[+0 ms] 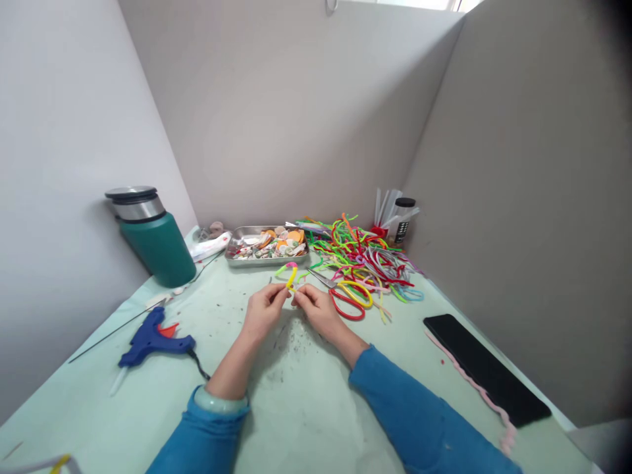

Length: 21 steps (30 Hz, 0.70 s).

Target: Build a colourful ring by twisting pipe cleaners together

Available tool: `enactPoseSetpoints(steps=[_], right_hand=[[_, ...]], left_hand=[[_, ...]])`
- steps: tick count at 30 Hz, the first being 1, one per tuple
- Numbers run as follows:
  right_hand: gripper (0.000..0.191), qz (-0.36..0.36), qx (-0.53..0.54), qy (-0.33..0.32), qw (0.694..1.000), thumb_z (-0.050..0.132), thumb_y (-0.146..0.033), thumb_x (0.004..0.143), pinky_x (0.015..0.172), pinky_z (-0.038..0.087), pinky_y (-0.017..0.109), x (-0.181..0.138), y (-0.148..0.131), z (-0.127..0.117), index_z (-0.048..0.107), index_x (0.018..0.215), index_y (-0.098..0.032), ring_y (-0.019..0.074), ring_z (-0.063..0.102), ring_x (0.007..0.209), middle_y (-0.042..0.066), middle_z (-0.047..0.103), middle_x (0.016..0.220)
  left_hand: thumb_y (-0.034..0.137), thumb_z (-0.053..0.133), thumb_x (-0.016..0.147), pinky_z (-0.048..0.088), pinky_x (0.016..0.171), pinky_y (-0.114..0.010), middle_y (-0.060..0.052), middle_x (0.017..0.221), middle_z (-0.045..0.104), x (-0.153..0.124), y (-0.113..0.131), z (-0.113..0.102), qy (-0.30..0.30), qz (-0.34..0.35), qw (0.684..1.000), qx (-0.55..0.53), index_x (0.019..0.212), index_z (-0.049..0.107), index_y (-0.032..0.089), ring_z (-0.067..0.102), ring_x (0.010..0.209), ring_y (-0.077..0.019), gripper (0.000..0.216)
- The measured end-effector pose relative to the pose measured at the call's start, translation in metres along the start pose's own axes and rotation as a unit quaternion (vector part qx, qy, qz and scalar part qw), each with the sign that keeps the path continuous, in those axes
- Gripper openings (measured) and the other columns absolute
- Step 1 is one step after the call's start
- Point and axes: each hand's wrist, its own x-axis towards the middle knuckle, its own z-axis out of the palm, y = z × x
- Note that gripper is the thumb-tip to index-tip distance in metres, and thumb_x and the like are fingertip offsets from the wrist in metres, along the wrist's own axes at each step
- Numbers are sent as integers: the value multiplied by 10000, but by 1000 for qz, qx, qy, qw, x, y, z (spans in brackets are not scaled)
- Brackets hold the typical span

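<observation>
Between my two hands is a curved pipe cleaner [289, 277], yellow near my fingers, with pink and green further along the bend. My left hand [265, 308] pinches it from the left with thumb and fingertips. From the right, my right hand [318, 309] pinches at its lower yellow end, the fingertips almost meeting those of the left. Just beyond my right hand lie scissors [351, 297] with one red and one yellow handle loop, blades pointing to the far left. A heap of colourful pipe cleaners [360, 253] spreads behind them.
At the back, a metal tray [266, 262] holds small craft pieces. On the left stand a green bottle [157, 245] and a blue glue gun [155, 339] with its cord. A black flat slab [486, 368] lies right, a pink fuzzy strand [469, 378] along it. Walls enclose the table.
</observation>
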Motion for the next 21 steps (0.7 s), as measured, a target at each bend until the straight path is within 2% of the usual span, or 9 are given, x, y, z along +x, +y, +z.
enactPoseSetpoints(steps=[6, 11, 16, 21], right_hand=[[223, -7, -11, 23, 1000, 434, -299, 868, 541, 337, 209, -1, -4, -2, 542, 715, -178, 105, 459, 573, -27, 517, 628], [203, -45, -64, 36, 996, 460, -283, 849, 555, 328, 213, -2, -6, -1, 551, 708, -171, 106, 452, 577, -24, 514, 617], [211, -59, -89, 44, 993, 469, -276, 838, 548, 324, 209, -3, -7, 0, 525, 665, -168, 100, 430, 557, -28, 487, 591], [242, -69, -95, 42, 992, 460, -293, 845, 544, 327, 207, -4, -6, 1, 523, 648, -168, 97, 428, 548, -26, 489, 582]], left_hand=[[348, 443, 807, 370, 554, -202, 5, 627, 604, -3, 9, -2, -28, 2, 998, 54, 770, 663, 143, 485, 551, -102, 303], [296, 437, 831, 371, 563, -199, 9, 615, 613, -6, 10, -2, 12, 43, 990, 136, 818, 663, 162, 516, 548, -100, 264], [211, 421, 836, 391, 684, -238, -46, 797, 676, -10, 7, 0, 19, 127, 953, 275, 876, 662, 181, 585, 743, -153, 245], [175, 397, 835, 363, 652, -255, -57, 740, 653, -13, 10, 1, -49, 149, 916, 369, 787, 646, 182, 570, 708, -165, 254]])
